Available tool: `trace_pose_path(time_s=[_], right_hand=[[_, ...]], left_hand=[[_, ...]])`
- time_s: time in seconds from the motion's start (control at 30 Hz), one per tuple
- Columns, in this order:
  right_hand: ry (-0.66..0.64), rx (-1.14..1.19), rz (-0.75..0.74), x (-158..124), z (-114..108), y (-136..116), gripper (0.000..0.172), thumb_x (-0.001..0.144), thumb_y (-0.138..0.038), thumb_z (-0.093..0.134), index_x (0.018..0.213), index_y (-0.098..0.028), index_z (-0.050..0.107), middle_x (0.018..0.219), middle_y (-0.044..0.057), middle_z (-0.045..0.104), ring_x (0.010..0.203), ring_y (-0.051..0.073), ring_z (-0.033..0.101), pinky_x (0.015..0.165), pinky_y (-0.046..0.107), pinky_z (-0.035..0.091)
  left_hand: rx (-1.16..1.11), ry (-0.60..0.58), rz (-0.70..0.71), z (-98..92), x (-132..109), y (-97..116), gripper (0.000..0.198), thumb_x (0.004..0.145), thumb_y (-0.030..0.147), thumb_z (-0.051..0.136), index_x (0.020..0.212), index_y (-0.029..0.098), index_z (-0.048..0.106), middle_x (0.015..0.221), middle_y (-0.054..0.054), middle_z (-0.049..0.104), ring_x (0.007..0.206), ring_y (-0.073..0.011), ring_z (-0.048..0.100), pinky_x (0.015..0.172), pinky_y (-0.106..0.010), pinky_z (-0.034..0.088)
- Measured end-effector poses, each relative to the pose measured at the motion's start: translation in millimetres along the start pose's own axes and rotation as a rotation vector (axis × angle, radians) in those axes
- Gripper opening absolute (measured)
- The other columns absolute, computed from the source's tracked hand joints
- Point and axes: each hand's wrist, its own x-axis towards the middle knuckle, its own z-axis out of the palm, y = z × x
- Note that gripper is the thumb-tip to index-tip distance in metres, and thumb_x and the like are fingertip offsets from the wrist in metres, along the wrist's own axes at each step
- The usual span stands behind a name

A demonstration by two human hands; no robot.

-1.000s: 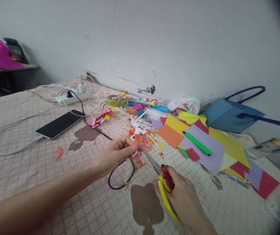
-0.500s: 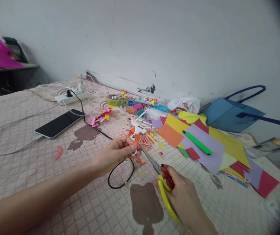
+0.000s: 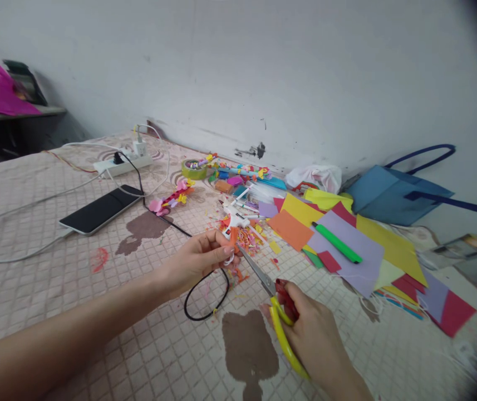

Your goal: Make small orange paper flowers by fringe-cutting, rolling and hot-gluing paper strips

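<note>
My left hand (image 3: 207,253) pinches a small piece of orange paper (image 3: 233,238) between thumb and fingers, with a loop of white string (image 3: 230,259) hanging by the thumb. In my right hand (image 3: 311,328) are scissors (image 3: 266,283) with yellow and red handles. Their blade tips reach the orange piece beside my left fingertips; whether they touch it I cannot tell. Behind my left hand lies a white glue gun (image 3: 238,219) among coloured paper scraps (image 3: 250,240). A looped black cord (image 3: 186,306) rests on the table below that hand.
A phone (image 3: 101,210) on a cable and a power strip (image 3: 123,164) lie left. Coloured paper sheets (image 3: 347,245) with a green cutter-like tool (image 3: 337,243) spread at right, before a blue bag (image 3: 397,195). Green tape (image 3: 193,170) and a flower-decorated stick (image 3: 173,197) lie behind.
Both hands keep almost the same place and grip. The scissor tips remain by the orange paper, with only a very slight shift in view.
</note>
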Motion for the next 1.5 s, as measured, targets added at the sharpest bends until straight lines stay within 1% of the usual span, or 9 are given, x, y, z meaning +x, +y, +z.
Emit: trace_pose_path(time_s=[0.23, 0.47, 0.8, 0.97, 1.07, 1.17, 1.23, 1.4, 1.5], right_hand=[[0.015, 0.005, -0.007, -1, 1, 3, 0.015, 0.08, -0.036, 0.055, 0.087, -0.023, 0.052, 0.071, 0.001, 0.068, 0.058, 0.019, 0.064, 0.054, 0.03, 0.05], [0.045, -0.044, -0.028, 0, 0, 5, 0.017, 0.081, -0.039, 0.053, 0.086, -0.023, 0.052, 0.07, 0.001, 0.068, 0.057, 0.019, 0.064, 0.054, 0.03, 0.05], [0.083, -0.095, -0.074, 2, -3, 4, 0.016, 0.081, -0.038, 0.052, 0.083, -0.023, 0.052, 0.062, -0.001, 0.066, 0.05, 0.017, 0.062, 0.047, 0.027, 0.045], [0.086, -0.081, -0.063, 2, -3, 4, 0.017, 0.081, -0.04, 0.052, 0.082, -0.023, 0.053, 0.064, -0.001, 0.066, 0.051, 0.017, 0.062, 0.048, 0.027, 0.044], [0.077, -0.063, -0.038, 2, -5, 3, 0.02, 0.08, -0.042, 0.053, 0.08, -0.022, 0.053, 0.06, 0.0, 0.063, 0.048, 0.017, 0.058, 0.047, 0.026, 0.041], [0.047, 0.021, 0.036, 3, -5, 4, 0.023, 0.078, -0.044, 0.055, 0.074, -0.021, 0.052, 0.053, -0.002, 0.056, 0.045, 0.015, 0.051, 0.045, 0.025, 0.038], [0.02, 0.11, 0.099, 4, -4, 5, 0.025, 0.076, -0.044, 0.058, 0.07, -0.021, 0.051, 0.052, -0.003, 0.053, 0.045, 0.014, 0.046, 0.044, 0.024, 0.035], [-0.031, 0.507, 0.206, 10, 2, 5, 0.03, 0.076, -0.045, 0.058, 0.062, -0.021, 0.046, 0.053, -0.004, 0.044, 0.048, 0.011, 0.041, 0.044, 0.022, 0.033], [-0.065, 0.71, 0.271, 12, 3, 0, 0.035, 0.073, -0.052, 0.06, 0.065, -0.02, 0.048, 0.049, -0.006, 0.039, 0.042, 0.009, 0.036, 0.039, 0.021, 0.03]], left_hand=[[0.003, -0.006, 0.008, -1.4, 0, -1, 0.017, 0.078, 0.023, 0.069, 0.074, 0.013, 0.056, 0.068, 0.0, 0.065, 0.063, -0.0074, 0.056, 0.061, -0.019, 0.039], [-0.002, -0.002, -0.02, -2.8, 1, -1, 0.016, 0.078, 0.02, 0.069, 0.073, 0.013, 0.056, 0.068, 0.0, 0.065, 0.063, -0.0072, 0.057, 0.06, -0.019, 0.039], [-0.046, 0.004, -0.026, -3.4, 2, 1, 0.015, 0.076, 0.019, 0.07, 0.075, 0.011, 0.057, 0.07, -0.002, 0.067, 0.064, -0.0089, 0.061, 0.063, -0.02, 0.043], [-0.02, 0.026, -0.024, -5.2, 3, 2, 0.016, 0.076, 0.021, 0.07, 0.075, 0.012, 0.057, 0.071, -0.001, 0.067, 0.066, -0.0101, 0.062, 0.066, -0.022, 0.045], [0.013, 0.043, -0.03, -6.2, 2, 3, 0.017, 0.076, 0.023, 0.071, 0.075, 0.012, 0.057, 0.072, -0.002, 0.067, 0.067, -0.0098, 0.061, 0.067, -0.023, 0.045], [0.046, 0.055, -0.037, -6.5, 2, 4, 0.018, 0.076, 0.024, 0.071, 0.075, 0.012, 0.057, 0.074, -0.002, 0.067, 0.067, -0.0094, 0.06, 0.066, -0.022, 0.044], [0.08, 0.06, -0.04, -5.9, 2, 5, 0.018, 0.076, 0.025, 0.07, 0.075, 0.013, 0.057, 0.076, -0.002, 0.067, 0.065, -0.0082, 0.057, 0.063, -0.022, 0.043], [0.274, 0.091, -0.025, -0.2, -2, 4, 0.018, 0.077, 0.028, 0.068, 0.076, 0.013, 0.059, 0.066, 0.001, 0.06, 0.058, -0.0069, 0.051, 0.058, -0.021, 0.039], [0.357, 0.083, -0.034, 4.1, -5, 3, 0.017, 0.077, 0.027, 0.067, 0.078, 0.012, 0.059, 0.065, 0.002, 0.058, 0.059, -0.0071, 0.05, 0.058, -0.021, 0.038]])
